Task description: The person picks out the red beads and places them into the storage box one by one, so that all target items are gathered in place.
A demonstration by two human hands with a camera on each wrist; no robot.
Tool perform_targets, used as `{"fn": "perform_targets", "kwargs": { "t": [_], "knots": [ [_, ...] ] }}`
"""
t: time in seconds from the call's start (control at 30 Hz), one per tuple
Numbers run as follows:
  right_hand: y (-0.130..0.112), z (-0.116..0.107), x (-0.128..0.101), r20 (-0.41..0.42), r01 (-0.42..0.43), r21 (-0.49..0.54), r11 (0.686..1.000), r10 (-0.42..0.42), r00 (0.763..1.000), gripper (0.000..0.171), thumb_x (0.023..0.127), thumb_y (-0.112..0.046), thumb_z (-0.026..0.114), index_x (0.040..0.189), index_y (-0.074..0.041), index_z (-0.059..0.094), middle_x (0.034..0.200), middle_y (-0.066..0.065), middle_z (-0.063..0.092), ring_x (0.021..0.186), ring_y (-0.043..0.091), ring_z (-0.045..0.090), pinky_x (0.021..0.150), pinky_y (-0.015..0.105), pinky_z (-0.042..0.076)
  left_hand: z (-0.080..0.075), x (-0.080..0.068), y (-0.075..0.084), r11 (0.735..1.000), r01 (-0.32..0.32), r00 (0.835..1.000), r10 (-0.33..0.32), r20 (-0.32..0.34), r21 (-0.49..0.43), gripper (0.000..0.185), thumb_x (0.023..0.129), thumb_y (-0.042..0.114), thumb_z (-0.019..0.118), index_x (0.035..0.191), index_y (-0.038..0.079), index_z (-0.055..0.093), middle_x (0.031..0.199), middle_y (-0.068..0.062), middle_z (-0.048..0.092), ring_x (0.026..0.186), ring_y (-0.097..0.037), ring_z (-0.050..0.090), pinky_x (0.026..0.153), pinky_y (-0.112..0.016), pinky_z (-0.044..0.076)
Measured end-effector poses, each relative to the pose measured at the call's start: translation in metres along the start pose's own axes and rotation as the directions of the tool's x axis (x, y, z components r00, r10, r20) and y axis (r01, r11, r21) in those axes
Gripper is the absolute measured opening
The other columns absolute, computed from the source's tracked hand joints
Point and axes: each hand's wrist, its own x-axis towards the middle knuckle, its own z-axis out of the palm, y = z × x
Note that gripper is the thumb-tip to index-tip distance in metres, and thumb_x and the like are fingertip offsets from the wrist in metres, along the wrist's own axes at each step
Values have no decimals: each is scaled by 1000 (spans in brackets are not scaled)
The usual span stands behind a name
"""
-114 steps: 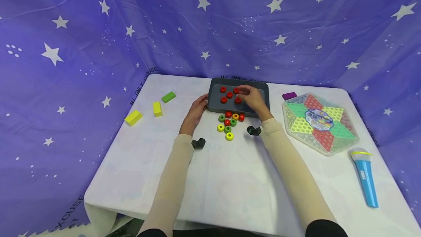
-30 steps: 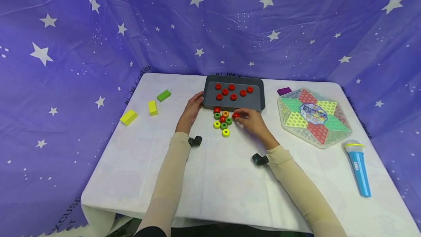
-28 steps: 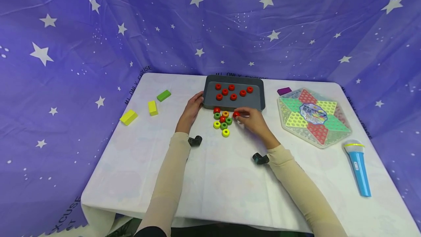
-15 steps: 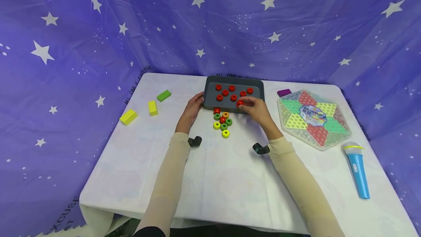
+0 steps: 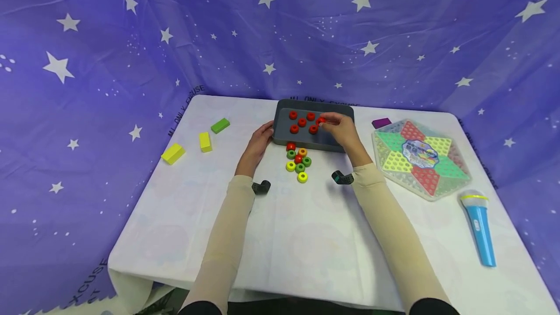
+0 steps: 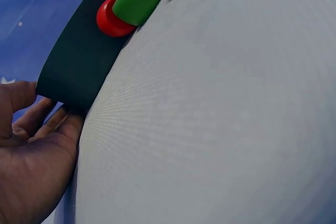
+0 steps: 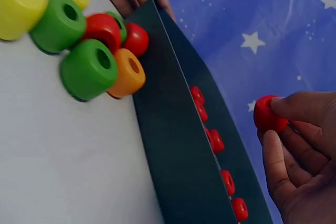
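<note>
A dark grey tray [image 5: 282,132] holds several red ring-shaped beads [image 5: 294,129]. My left hand [image 5: 255,145] grips the tray's left end, its thumb at the rim and fingers around the corner in the left wrist view. My right hand [image 5: 345,132] is over the tray, pinching a red bead [image 7: 269,115] between thumb and fingers. In the right wrist view this bead is held above the tray's rim. Just in front of the tray lies a cluster of loose beads: yellow beads [image 5: 302,177], green beads [image 5: 306,162], an orange bead [image 5: 302,151] and red beads [image 5: 290,146].
Two yellow blocks [image 5: 173,153] and a green block [image 5: 220,125] lie on the left of the white-covered table [image 5: 302,237]. On the right are a purple block [image 5: 381,123], a hexagonal star-patterned game board [image 5: 393,162] and a blue toy microphone [image 5: 481,232]. A starry purple curtain [image 5: 218,52] hangs behind.
My right hand has picked up a red bead from the right side of the cluster and carried it up over the tray. More red beads lie in the tray than earlier. My left hand stays put.
</note>
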Motion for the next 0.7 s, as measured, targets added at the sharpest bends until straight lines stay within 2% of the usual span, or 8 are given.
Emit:
{"fn": "perform_targets", "kwargs": {
  "t": [0.3,0.53,0.7],
  "knots": [
    [-1,8,32,-20,-64,16,998,64,998,34,89,-14,68,123,-13,66,121,9,66,100,17,62,84,29,52,-1,2,-2,1000,-1,1000,1,3,4,42,103,10,45,144,11,45,149,-5,43,138,-15,38,114,-30,32],
    [2,6,46,-37,-114,17,993,115,993,33,88,-12,69,121,-11,67,121,12,65,101,19,61,89,33,51,-2,0,-4,1000,-17,1000,17,4,4,42,103,11,45,145,10,45,149,-6,42,139,-15,37,115,-30,31],
    [7,6,52,-46,-128,-41,991,126,991,31,88,-12,69,119,-10,67,120,12,64,97,19,59,87,33,51,-3,1,-5,1000,-27,1000,27,-1,-2,42,102,10,46,144,10,46,149,-6,43,138,-15,38,114,-30,32]
  ]
}}
